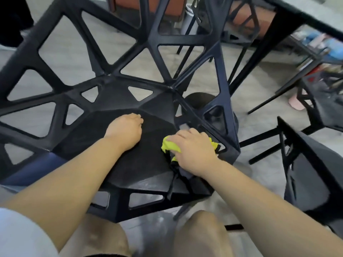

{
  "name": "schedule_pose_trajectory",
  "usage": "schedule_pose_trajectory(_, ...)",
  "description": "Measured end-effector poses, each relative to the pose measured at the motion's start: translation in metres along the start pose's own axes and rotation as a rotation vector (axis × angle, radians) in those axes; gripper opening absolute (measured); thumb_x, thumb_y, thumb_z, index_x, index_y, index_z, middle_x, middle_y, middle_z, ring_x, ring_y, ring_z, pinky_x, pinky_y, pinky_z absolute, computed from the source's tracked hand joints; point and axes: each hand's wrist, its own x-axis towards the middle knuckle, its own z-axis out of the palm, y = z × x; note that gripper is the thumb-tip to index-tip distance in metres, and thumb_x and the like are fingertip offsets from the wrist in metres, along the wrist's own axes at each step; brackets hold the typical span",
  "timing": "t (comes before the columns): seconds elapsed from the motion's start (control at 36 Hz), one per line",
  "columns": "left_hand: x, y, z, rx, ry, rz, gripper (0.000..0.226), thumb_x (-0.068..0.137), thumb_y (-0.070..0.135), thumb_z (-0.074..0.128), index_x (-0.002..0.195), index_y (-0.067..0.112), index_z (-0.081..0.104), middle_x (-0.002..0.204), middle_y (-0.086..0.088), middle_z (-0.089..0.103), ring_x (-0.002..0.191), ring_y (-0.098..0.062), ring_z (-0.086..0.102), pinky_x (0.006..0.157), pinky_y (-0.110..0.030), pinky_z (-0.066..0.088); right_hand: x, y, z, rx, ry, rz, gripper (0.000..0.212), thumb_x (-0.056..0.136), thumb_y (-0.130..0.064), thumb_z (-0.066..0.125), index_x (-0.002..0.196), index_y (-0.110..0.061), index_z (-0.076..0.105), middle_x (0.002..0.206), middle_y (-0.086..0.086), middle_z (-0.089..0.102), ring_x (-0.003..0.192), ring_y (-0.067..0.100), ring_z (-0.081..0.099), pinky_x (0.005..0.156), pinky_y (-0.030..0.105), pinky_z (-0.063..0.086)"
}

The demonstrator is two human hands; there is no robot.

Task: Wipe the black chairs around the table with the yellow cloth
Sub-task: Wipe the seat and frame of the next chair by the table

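No lettering can be read: the coloured items on the shelf (319, 47) under the table (289, 17) at upper right are too blurred for any print to be made out.

The black chair (148, 169) is seen from above, its seat front turned toward the person and its cut-out backrest rising away, toward the top of the view. Both forearms are stretched forward and down over the seat. The left hand (126, 128) is set on the middle of the seat, back of the hand up, with the fingers curled under into a loose fist — nothing is seen held in it. The right hand (193, 148) is laid palm down at the seat's right edge, just beside the side frame, and its fingers are closed round the yellow cloth (169, 145), which is pressed against the chair.

The cloth is bunched (black parts are mixed in with the yellow), so only lobes are shown: one at the thumb side, another past the little-finger side. Its long axis is thus laid roughly left to right, while a dark strip is trailed from under the wrist toward the seat's front edge.

A second black chair (306, 164) is stood to the right, apart from the first. A pink slipper (297, 104) is seen on the grey floor (269, 75) beyond it, and the person's bare knees (202, 234) are placed just before the seat front.
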Motion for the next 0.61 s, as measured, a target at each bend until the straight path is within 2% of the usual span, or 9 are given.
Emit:
schedule_pose_trajectory(0.06,0.001,0.002,-0.001,0.015,-0.02,-0.032,0.04,0.101,0.02,0.031,0.137,0.013,0.045,0.146,-0.001,0.039,0.134,-0.019,0.035,0.107,-0.031,0.029,-0.018,0.007,-0.001,-0.103,0.077,0.006,0.042,0.063,-0.027,0.078,0.103,-0.029,0.067,0.095,-0.003,0.064,0.087,0.027,0.057,0.066,0.035,0.039)
schedule_pose_trajectory(0.11,0.002,0.005,-0.002,0.045,-0.037,-0.042,0.038,0.101,0.021,0.031,0.134,0.011,0.048,0.143,-0.004,0.043,0.131,-0.022,0.039,0.105,-0.033,0.032,-0.033,0.019,0.001,-0.211,0.17,0.056,0.044,0.049,-0.022,0.081,0.092,-0.026,0.069,0.086,-0.001,0.064,0.074,0.029,0.057,0.059,0.035,0.04)
schedule_pose_trajectory(0.22,0.002,0.019,-0.008,0.105,-0.092,-0.07,0.047,0.099,0.044,0.033,0.129,0.012,0.05,0.135,-0.006,0.046,0.121,-0.026,0.047,0.098,-0.037,0.039,-0.045,0.054,-0.012,-0.264,0.449,0.21,0.04,0.055,-0.013,0.074,0.094,-0.019,0.068,0.092,0.006,0.064,0.074,0.033,0.055,0.06,0.038,0.039)
schedule_pose_trajectory(0.28,0.004,0.028,-0.012,0.138,-0.158,-0.076,0.059,0.093,0.06,0.033,0.131,0.017,0.048,0.13,-0.008,0.046,0.119,-0.028,0.047,0.092,-0.039,0.043,-0.041,0.07,-0.021,-0.246,0.503,0.321,0.039,0.06,-0.012,0.075,0.098,-0.02,0.069,0.097,0.008,0.064,0.078,0.036,0.055,0.062,0.04,0.04)
schedule_pose_trajectory(0.36,0.006,0.046,-0.011,0.135,-0.249,-0.052,0.068,0.086,0.072,0.033,0.144,0.035,0.03,0.145,-0.01,0.032,0.133,-0.038,0.03,0.104,-0.052,0.034,-0.028,0.088,-0.03,0.034,0.369,0.424,0.042,0.075,-0.025,0.073,0.114,-0.027,0.061,0.118,0.009,0.055,0.097,0.043,0.053,0.075,0.05,0.047)
schedule_pose_trajectory(0.42,0.002,0.061,-0.002,0.095,-0.275,0.015,0.064,0.089,0.07,0.028,0.146,0.043,0.02,0.156,-0.005,0.014,0.141,-0.041,0.01,0.11,-0.063,0.016,-0.021,0.097,-0.033,0.232,0.211,0.453,0.046,0.082,-0.036,0.066,0.123,-0.037,0.048,0.134,0.005,0.044,0.111,0.039,0.05,0.089,0.046,0.045)
schedule_pose_trajectory(0.44,-0.001,0.067,0.004,0.081,-0.284,0.047,0.06,0.091,0.066,0.023,0.147,0.044,0.014,0.158,0.0,0.004,0.143,-0.04,0.0,0.109,-0.067,0.006,-0.02,0.099,-0.034,0.269,0.17,0.452,0.047,0.083,-0.038,0.064,0.125,-0.039,0.044,0.136,0.003,0.042,0.114,0.035,0.05,0.09,0.042,0.044)
schedule_pose_trajectory(0.5,-0.005,0.072,0.014,0.064,-0.291,0.064,0.056,0.095,0.06,0.014,0.148,0.044,0.004,0.158,0.007,-0.009,0.142,-0.037,-0.014,0.106,-0.07,-0.005,-0.021,0.097,-0.036,0.273,0.135,0.438,0.047,0.084,-0.035,0.064,0.126,-0.039,0.043,0.126,0.004,0.049,0.11,0.031,0.052,0.084,0.036,0.041)
schedule_pose_trajectory(0.61,-0.011,0.068,0.017,0.069,-0.318,0.046,0.055,0.096,0.058,0.009,0.147,0.045,-0.004,0.157,0.01,-0.016,0.141,-0.036,-0.02,0.105,-0.069,-0.01,-0.025,0.089,-0.037,0.265,0.125,0.486,0.047,0.084,-0.024,0.061,0.125,-0.04,0.045,0.109,0.005,0.051,0.097,0.031,0.054,0.072,0.03,0.035)
